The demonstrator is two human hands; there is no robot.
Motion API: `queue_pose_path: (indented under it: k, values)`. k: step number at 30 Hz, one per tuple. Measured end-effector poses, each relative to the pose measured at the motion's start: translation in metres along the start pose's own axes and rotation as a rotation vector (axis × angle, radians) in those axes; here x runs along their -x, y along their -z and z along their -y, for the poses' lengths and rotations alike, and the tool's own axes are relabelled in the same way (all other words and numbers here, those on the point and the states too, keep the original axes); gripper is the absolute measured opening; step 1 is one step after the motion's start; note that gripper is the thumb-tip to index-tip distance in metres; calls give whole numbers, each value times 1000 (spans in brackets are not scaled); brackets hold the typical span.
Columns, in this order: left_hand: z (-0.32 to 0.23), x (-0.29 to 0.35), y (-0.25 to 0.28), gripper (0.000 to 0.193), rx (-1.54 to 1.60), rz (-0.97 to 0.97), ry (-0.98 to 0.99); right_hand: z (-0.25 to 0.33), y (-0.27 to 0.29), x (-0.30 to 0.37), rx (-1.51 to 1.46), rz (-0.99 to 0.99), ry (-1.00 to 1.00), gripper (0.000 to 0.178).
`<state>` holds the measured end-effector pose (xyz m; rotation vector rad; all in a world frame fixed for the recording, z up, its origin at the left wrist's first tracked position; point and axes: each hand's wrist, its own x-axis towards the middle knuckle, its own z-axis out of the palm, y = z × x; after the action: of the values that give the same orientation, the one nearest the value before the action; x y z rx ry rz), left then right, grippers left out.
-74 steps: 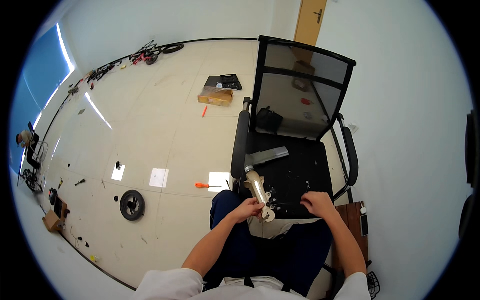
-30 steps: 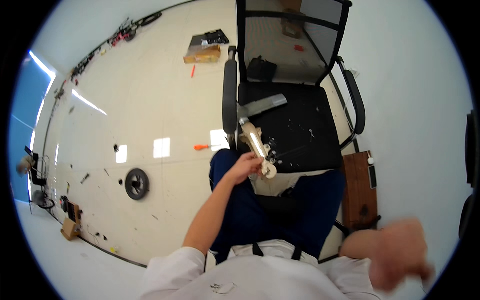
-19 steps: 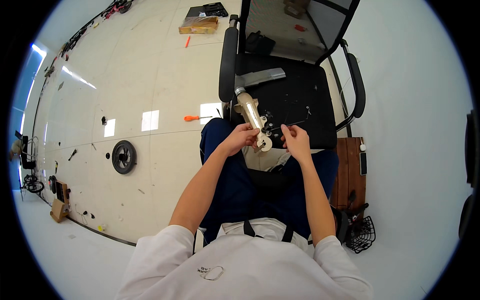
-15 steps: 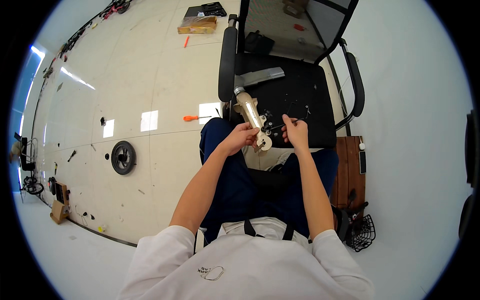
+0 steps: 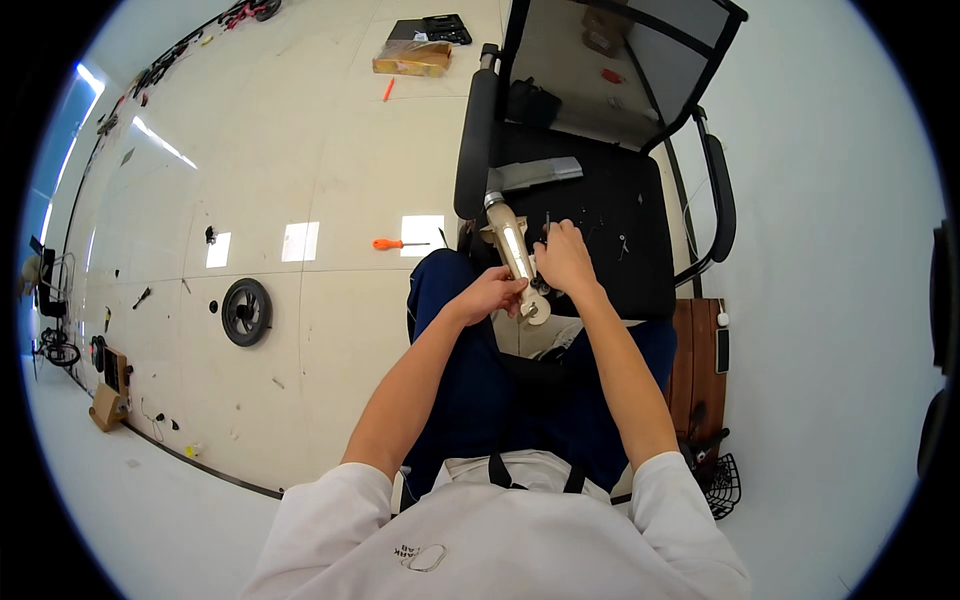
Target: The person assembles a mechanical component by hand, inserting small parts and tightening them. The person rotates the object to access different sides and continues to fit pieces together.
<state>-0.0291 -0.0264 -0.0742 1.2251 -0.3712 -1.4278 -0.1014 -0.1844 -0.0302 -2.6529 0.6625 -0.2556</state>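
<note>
A beige metal tube part (image 5: 514,246), glossy along its top and ending in a rounded lug, lies slanted from the chair seat toward my lap. My left hand (image 5: 490,295) grips its lower end, thumb on top. At the tube's right side my right hand (image 5: 566,258) is closed, knuckles up, with a thin dark rod-like tool (image 5: 547,220) standing out past its fingers. Small dark fittings on the tube are mostly covered by this hand. A flat grey metal piece (image 5: 535,174) extends to the right from the tube's far end.
The black office chair (image 5: 640,270) stands before me, small screws (image 5: 623,243) on its seat. On the floor at left lie an orange-handled screwdriver (image 5: 388,244) and a black wheel (image 5: 246,312). A box (image 5: 413,60) stands farther off; a wooden board (image 5: 697,360) lies at right.
My right hand has moved left and slightly away from me, turning knuckles up against the tube. The tool now points away from me. The left hand keeps its grip; the view has shifted a little.
</note>
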Motion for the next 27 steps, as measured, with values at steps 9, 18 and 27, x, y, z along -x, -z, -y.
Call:
queue_pose_path:
  k: [9, 18, 27]
  values:
    - [14, -9, 6, 19, -80, -29, -79, 15, -29, 5, -339, -250, -24, 39]
    - [26, -5, 5, 50, -67, 102, -517, 84, 2, 45, -206, -5, 310, 16]
    - [45, -36, 19, 30, -111, 149, -264, 65, 13, 90, -214, -112, 391, 22]
